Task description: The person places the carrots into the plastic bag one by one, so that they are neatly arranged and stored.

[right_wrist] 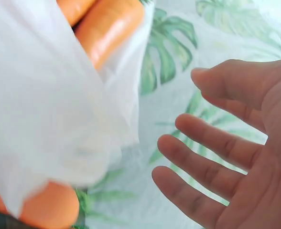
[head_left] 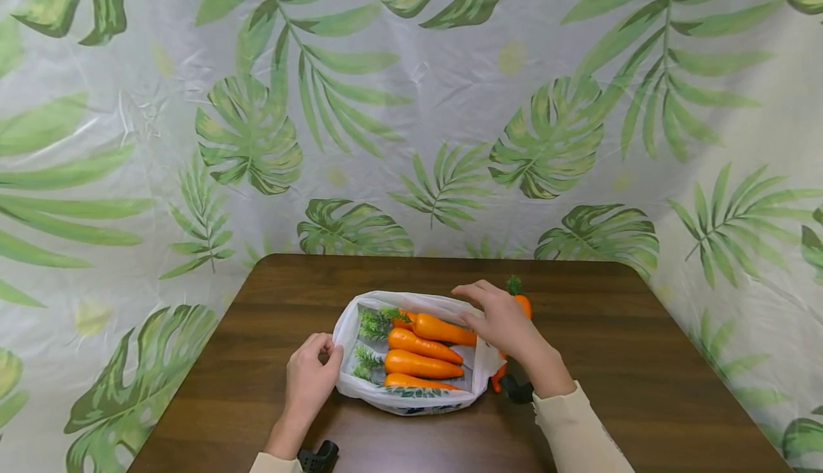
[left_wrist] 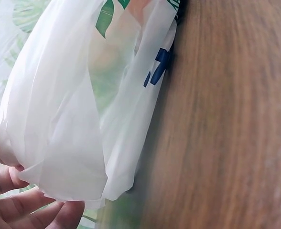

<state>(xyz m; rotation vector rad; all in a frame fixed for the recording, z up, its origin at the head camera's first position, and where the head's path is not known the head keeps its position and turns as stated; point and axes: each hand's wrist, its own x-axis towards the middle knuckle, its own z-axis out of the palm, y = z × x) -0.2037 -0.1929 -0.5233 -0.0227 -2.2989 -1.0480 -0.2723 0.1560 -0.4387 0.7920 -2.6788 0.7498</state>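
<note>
A white plastic bag (head_left: 350,389) lies on the table with its mouth facing up. Several orange carrots (head_left: 424,364) with green tops rest inside. At the bag's left rim, my left hand (head_left: 308,374) pinches the plastic; in the left wrist view its fingertips curl around the bag's edge. Over the bag's right end hovers my right hand (head_left: 504,324), fingers spread and holding nothing in the right wrist view. Beyond this hand, to the right of the bag, more orange carrot (head_left: 524,306) shows, partly hidden by the hand and forearm.
Everything stands on a dark brown wooden table (head_left: 643,387) with rounded far corners. Behind it hangs a pale sheet (head_left: 450,116) printed with green leaves. A black wrist device (head_left: 319,456) sits on the left wrist, another (head_left: 516,389) on the right.
</note>
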